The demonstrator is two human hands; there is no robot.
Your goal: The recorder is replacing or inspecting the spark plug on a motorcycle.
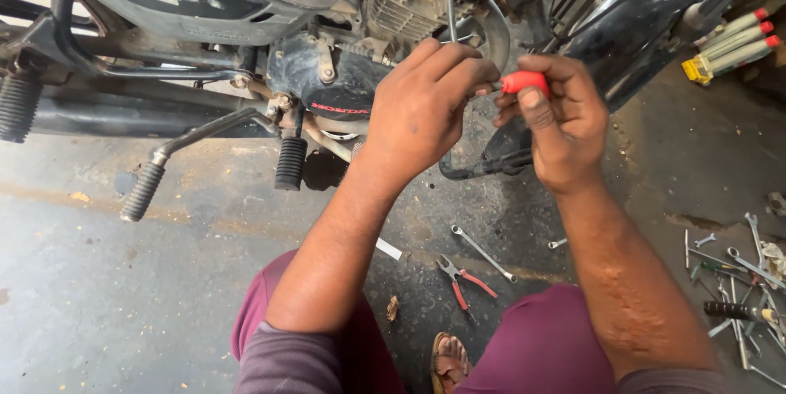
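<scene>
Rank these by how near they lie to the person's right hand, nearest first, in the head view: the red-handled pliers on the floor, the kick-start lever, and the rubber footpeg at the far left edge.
From the right hand:
1. Red-handled pliers, on the floor below the hand, between the knees.
2. Kick-start lever, well to the left, under the engine.
3. Rubber footpeg, at the far left edge.

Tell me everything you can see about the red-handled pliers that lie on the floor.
The pliers lie flat on the stained grey concrete floor, between the person's knees and below both hands. They have dark metal jaws pointing up-left and two thin red-covered handles spread slightly apart, pointing down-right. Neither hand touches them. A long silver spanner lies just above and right of them, apparently not touching, and a small white strip lies to their left.
</scene>
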